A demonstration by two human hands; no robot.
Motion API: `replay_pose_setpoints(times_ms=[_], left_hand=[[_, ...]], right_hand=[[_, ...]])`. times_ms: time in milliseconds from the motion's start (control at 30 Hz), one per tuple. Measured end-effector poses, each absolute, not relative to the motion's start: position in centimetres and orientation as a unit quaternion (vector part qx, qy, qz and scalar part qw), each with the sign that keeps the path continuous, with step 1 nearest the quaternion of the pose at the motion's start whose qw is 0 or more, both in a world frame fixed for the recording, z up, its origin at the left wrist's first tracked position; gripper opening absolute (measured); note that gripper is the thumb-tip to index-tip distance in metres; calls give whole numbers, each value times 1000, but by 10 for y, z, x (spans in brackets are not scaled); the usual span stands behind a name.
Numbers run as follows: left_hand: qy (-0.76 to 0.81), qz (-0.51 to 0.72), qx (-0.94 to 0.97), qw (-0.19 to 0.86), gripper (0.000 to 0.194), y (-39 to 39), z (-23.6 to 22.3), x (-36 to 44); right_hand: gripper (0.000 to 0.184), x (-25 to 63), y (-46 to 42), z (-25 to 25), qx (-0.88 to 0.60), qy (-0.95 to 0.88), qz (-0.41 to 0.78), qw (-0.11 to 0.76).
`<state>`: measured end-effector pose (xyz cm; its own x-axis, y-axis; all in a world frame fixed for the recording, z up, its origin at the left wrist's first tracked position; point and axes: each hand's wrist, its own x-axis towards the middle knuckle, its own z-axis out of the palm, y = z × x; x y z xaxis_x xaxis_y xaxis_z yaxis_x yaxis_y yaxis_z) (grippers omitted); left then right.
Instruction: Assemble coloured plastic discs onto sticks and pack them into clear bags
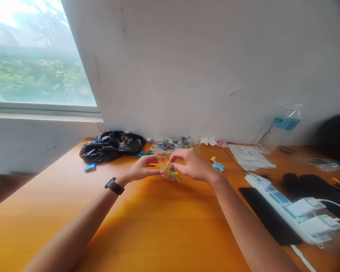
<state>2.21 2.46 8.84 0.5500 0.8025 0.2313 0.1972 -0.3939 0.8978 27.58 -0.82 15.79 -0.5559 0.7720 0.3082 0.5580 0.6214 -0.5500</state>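
Over the middle of the desk, my left hand (141, 169) grips the left side of a small clear plastic bag (164, 175), its thumb and fingers curled round it. Small yellow, green and purple pieces (173, 174) show in or against the bag; their kind is too small to make out. From the right, my right hand (190, 165) bends over the bag with thumb and forefinger pinched close together at its top. What lies between those fingertips is hidden. A black watch band sits on my left wrist.
Behind the hands, a heap of small colourful pieces in clear plastic (172, 144) lies by the wall, beside a black plastic bag (110, 147). A blue packet (90, 167) lies left. A power strip (283, 204), black slab (268, 215), papers (251, 156) and plastic bottle (280, 128) stand right.
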Motion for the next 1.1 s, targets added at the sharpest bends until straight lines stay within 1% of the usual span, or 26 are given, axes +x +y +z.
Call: replay_pose_setpoints(times_ms=[67, 133, 167, 233, 267, 300, 333, 400, 433, 467, 533, 600, 800, 967, 1100], left_hand=[[323, 356, 740, 470, 35, 23, 86, 28], [325, 377, 708, 500, 35, 21, 86, 32], [324, 393, 691, 513, 36, 19, 88, 34], [322, 433, 658, 526, 39, 16, 93, 36], [324, 455, 642, 525, 40, 15, 95, 37], [329, 477, 627, 520, 41, 13, 98, 39], [334, 497, 615, 513, 41, 12, 101, 41], [346, 521, 603, 495, 43, 8, 105, 45], [348, 528, 604, 485, 44, 7, 107, 46], [348, 532, 606, 477, 45, 6, 109, 48], [348, 539, 612, 462, 45, 5, 112, 49], [353, 551, 609, 449, 45, 5, 114, 48], [336, 560, 615, 442, 36, 6, 126, 35], [342, 559, 642, 398, 30, 2, 139, 28], [327, 582, 639, 383, 31, 0, 145, 28]], right_hand=[[13, 279, -4, 156, -364, -845, 233, 315], [13, 282, 4, 151, -349, -814, 268, 379], [19, 283, 8, 148, -353, -789, 280, 417], [45, 284, 16, 140, -382, -730, 306, 477], [56, 283, 19, 137, -397, -705, 328, 488], [62, 283, 22, 134, -403, -691, 354, 484], [61, 281, 23, 132, -399, -688, 380, 472], [46, 278, 24, 131, -373, -691, 416, 458], [40, 276, 24, 132, -361, -689, 423, 464], [38, 274, 23, 133, -355, -682, 425, 478], [39, 271, 21, 135, -353, -662, 429, 503], [39, 271, 19, 138, -351, -653, 437, 509], [35, 275, 13, 145, -332, -675, 448, 483], [34, 275, 13, 148, -333, -661, 448, 501], [32, 275, 11, 151, -329, -652, 429, 532]])
